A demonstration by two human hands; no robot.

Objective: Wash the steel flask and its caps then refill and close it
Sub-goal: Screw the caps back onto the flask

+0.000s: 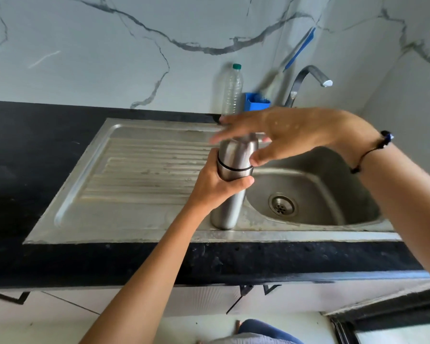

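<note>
While the steel flask (230, 189) stood upright on the metal rim of the sink (134, 227), just beside the basin and its drain (281, 205), the left hand (216, 184) gripped its body, fingers and thumb curled round it just below the dark ring under the cap (238, 155). Over the cap, the right hand (283, 135) was spread, its fingers straight and blurred, thumb touching the cap's side; whether it truly held the cap could not be told. Behind the flask, at the back of the sink, stood a clear plastic bottle (232, 91), a blue holder (255, 102) and the tap (306, 81). A dark cord bracelet (373, 150) circled the right wrist.
</note>
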